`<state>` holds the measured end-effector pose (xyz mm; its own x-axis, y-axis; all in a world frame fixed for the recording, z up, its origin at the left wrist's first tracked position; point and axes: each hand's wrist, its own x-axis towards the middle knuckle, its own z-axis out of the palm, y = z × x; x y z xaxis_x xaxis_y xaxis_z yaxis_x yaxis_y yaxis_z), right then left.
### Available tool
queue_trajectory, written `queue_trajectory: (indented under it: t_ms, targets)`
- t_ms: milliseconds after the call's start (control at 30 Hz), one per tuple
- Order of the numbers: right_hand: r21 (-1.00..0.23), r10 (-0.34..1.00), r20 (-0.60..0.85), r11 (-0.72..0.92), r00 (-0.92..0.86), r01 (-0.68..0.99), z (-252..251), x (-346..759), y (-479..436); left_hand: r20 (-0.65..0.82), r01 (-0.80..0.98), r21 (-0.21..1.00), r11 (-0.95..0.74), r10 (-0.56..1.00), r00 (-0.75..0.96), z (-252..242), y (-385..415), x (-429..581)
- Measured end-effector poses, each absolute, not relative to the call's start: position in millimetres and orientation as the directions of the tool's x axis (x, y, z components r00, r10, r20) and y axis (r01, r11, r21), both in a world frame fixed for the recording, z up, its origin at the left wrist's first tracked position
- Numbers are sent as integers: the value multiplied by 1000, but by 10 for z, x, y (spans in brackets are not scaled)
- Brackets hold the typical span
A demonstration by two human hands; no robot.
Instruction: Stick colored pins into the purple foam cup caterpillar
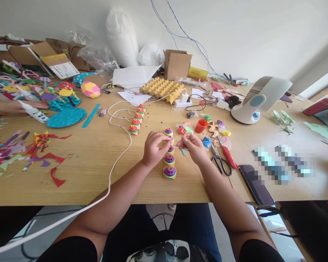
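In front of me a strip of egg carton cups (170, 171) lies lengthwise, decorated with purple tops, green bands and small orange rings. My left hand (155, 148) is over its far half, thumb and forefinger pinched together at a purple cup; whatever is between the fingertips is too small to make out. Just right of the strip, my right hand (194, 147) pinches what looks like a thin pale stick, its fingers closed. Farther left stands a second strip of cups (137, 119) with red tops and green bands, thin sticks poking from its side.
Scissors (221, 163), a red-handled knife (229, 153), an orange-red cup (201, 126) and bagged coloured clay (206, 142) lie on the right. A white cable (117, 153) crosses the left side. Behind are yellow egg trays (161, 88) and a white fan (258, 100). Another person's hand (13, 107) is far left.
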<state>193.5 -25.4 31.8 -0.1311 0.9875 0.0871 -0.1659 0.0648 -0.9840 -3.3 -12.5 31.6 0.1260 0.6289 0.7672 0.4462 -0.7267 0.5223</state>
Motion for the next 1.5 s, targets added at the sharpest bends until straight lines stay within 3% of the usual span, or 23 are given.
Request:
queue_trajectory:
  t_ms: [467,1500]
  targets:
    - [-988,969,129,108,-212,-108,237,1879,-350,642,308,682,-664,745,184,304,-175,-5]
    - [-977,976,178,160,-125,-138,238,1868,-360,621,300,700,-648,760,192,355,-233,-19]
